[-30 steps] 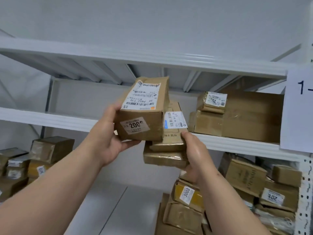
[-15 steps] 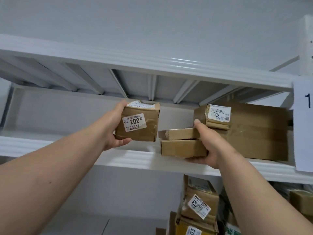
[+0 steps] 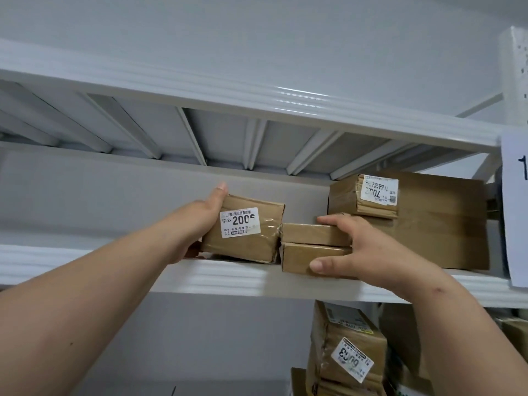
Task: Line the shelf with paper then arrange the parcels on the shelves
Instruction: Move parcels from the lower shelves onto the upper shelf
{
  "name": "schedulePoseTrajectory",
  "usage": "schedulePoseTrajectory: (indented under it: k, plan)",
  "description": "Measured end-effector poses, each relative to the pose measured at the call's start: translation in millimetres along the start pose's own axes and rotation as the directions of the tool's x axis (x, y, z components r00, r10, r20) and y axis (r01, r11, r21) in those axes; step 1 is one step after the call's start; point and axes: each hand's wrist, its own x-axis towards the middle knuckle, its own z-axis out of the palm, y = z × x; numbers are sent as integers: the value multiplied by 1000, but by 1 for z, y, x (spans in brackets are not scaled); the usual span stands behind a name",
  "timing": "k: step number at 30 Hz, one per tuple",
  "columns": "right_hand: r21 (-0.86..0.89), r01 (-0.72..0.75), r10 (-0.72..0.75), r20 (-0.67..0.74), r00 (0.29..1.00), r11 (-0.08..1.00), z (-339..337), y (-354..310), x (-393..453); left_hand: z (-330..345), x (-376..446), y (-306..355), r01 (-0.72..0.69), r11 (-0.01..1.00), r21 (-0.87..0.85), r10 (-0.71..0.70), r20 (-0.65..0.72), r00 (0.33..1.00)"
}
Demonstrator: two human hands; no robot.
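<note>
A brown parcel with a white "200" label [image 3: 245, 234] sits on the white shelf [image 3: 228, 277], and my left hand [image 3: 201, 221] grips its left side. Right beside it lie two flat brown parcels stacked one on the other [image 3: 311, 247]. My right hand [image 3: 360, 248] holds that stack, fingers over the top parcel and thumb under the bottom one at the shelf's front edge. The stack touches the labelled parcel's right side.
A big brown carton [image 3: 440, 221] with a smaller labelled parcel [image 3: 363, 198] in front of it stands on the same shelf at the right. A paper sign [image 3: 514, 207] hangs on the right upright. More parcels [image 3: 345, 355] fill the shelf below. Another shelf's underside [image 3: 228, 138] is overhead.
Both hands have pushed their parcels forward onto the shelf. The labelled parcel and the flat stack now rest on the shelf side by side instead of being held in front of it.
</note>
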Motion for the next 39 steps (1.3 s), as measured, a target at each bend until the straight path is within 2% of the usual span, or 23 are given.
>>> schedulePoseTrajectory:
  k: [2,5,10,23,26,32,34,35,38,39]
  plan:
    - [-45,8,-10,-61,998,999,2,1,7,-2,5,-5,-30,995,92,28,31,999]
    - [-141,18,-33,-103,994,990,8,6,16,0,8,-10,-87,987,133,79,70,994]
    - [-150,-16,-16,-208,978,989,17,20,23,11,10,-16,-154,967,203,146,53,988]
    - [-151,2,-58,-368,928,989,42,39,44,31,22,-21,-190,862,470,264,-98,960]
    - [-183,-7,-64,-380,923,983,45,40,45,32,21,-21,-194,853,484,275,-103,956]
    - [-134,22,-81,-454,887,991,50,47,37,33,16,-24,-175,871,460,253,-112,961]
    - [-103,89,-131,-547,827,991,52,48,37,32,16,-25,-180,878,444,271,-151,951]
    - [-79,139,-159,-611,775,987,55,49,35,33,15,-26,-190,871,453,294,-170,941]
    - [-11,315,-198,-798,569,949,71,57,16,34,11,-34,-260,812,522,430,-235,871]
    - [0,342,-189,-832,521,940,78,60,6,33,10,-38,-298,790,536,483,-246,840]
